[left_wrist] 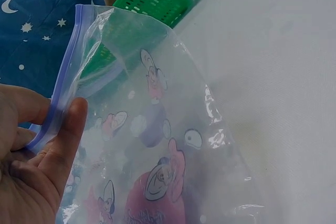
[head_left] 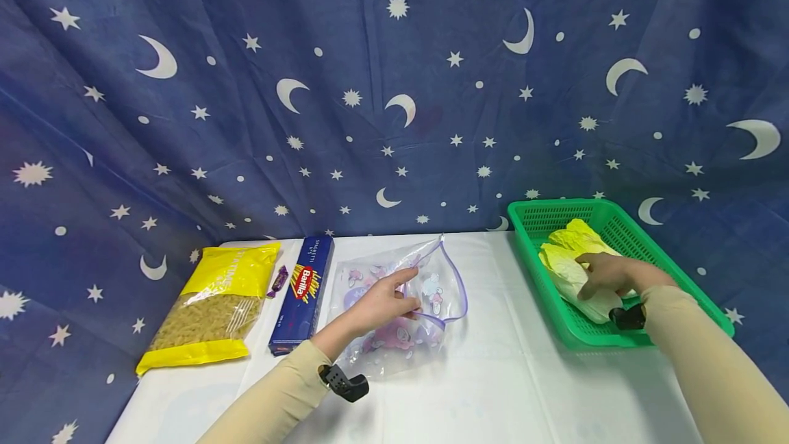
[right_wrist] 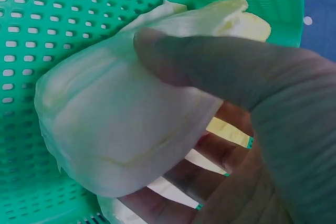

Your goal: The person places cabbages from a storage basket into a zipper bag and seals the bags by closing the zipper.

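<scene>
A clear zip bag (head_left: 394, 341) with a purple zip edge and cartoon prints lies on the white table, its mouth spread apart toward the right. My left hand (head_left: 383, 301) pinches the purple edge between thumb and fingers; the left wrist view shows the thumb on one side of the zip edge (left_wrist: 67, 66). In the green basket (head_left: 524, 279) at the right rest pale yellow-green napa cabbages (head_left: 567, 273). My right hand (head_left: 616, 274) reaches in and grips one napa cabbage (right_wrist: 115, 114), thumb over its top and fingers curled beneath. Another pale cabbage part shows under it.
Left of the bag lie a blue Barilla spaghetti box (head_left: 305, 293), a small purple-wrapped candy (head_left: 279, 281) and a yellow bag of pasta (head_left: 212, 307). A dark blue curtain (head_left: 370, 88) with moons and stars hangs behind the table. The basket's walls surround my right hand.
</scene>
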Action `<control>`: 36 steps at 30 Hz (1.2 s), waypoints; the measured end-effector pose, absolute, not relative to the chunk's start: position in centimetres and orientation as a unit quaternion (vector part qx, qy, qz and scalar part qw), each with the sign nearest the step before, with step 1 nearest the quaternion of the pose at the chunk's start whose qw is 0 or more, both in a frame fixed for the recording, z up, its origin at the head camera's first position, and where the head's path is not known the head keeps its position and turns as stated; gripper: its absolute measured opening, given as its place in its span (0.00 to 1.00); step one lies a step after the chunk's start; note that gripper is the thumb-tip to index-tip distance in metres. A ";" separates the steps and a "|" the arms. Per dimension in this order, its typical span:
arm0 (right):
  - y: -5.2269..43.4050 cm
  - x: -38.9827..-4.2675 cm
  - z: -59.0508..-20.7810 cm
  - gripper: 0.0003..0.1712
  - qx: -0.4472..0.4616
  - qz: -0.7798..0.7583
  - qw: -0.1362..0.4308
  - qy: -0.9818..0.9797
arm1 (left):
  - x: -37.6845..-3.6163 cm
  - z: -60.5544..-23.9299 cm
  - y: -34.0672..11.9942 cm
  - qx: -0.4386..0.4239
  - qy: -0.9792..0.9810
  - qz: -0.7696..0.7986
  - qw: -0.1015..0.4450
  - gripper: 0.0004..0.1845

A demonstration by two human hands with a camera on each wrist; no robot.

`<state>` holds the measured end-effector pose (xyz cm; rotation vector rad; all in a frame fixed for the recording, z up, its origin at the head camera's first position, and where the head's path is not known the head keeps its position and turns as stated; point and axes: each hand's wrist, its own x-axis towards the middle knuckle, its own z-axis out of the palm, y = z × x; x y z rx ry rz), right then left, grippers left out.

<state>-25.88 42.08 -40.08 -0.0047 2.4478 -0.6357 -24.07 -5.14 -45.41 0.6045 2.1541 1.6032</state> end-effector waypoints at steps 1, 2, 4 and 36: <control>42.0 -25.9 -40.1 0.57 -0.002 -0.236 0.305 0.923 | -24.1 -45.4 -5.1 0.215 0.768 0.571 0.194 0.40; 41.9 -25.9 -40.2 0.58 -0.003 -0.233 0.306 0.923 | -24.0 -45.4 -5.1 0.216 0.768 0.571 0.194 0.40; 41.8 -25.9 -40.4 0.58 -0.004 -0.234 0.307 0.922 | -24.0 -45.4 -5.1 0.216 0.768 0.571 0.193 0.40; 43.7 -24.7 -35.5 0.52 -0.057 -0.299 0.169 0.937 | -24.3 -45.6 -5.0 0.219 0.771 0.567 0.190 0.41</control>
